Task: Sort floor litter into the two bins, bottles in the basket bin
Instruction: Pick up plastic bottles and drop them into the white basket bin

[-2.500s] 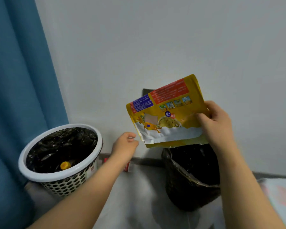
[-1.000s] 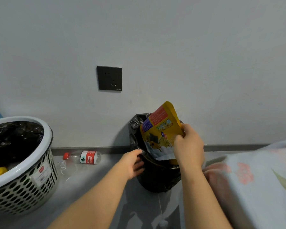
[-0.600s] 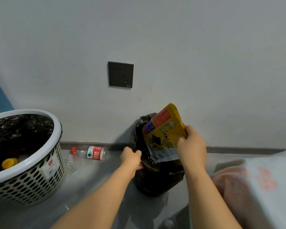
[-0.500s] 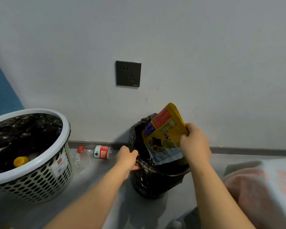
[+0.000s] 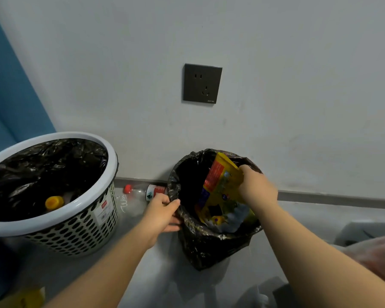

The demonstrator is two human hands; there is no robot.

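1. Pouch (image 5: 220, 192): yellow, with a red panel near the top and a silver band low down. It sits partly inside the black bin (image 5: 209, 245). Its long axis is steep, the top corner up near the bin's far rim and the silver end down inside, towards the near rim. The printed face is turned left.
2. Right hand (image 5: 257, 187): over the bin mouth, fingers curled round the pouch's upper right edge, gripping it.
3. Left hand (image 5: 162, 211): at the bin's left rim, fingers and thumb closed on the folded-over black liner, holding it.
4. Black bin: lined with crinkled black plastic, standing on the floor (image 5: 156, 274) by its far edge, against the wall (image 5: 298, 85).
5. Basket (image 5: 76, 232): white, perforated sides, black liner, at the floor's left side, well apart from the black bin. A yellow cap (image 5: 54, 202) shows inside.
6. Bottle (image 5: 138, 193): clear, lying on its side along the floor's far edge between the two bins. Its long axis runs left-right, with the red cap pointing left towards the basket. The label end is partly hidden behind the left hand and the black bin.
7. Socket (image 5: 202, 83): dark, on the wall above the black bin.
8. Curtain (image 5: 7, 96): blue, left edge of view.
9. Yellow item (image 5: 29, 298): at the floor's near left corner, blurred.
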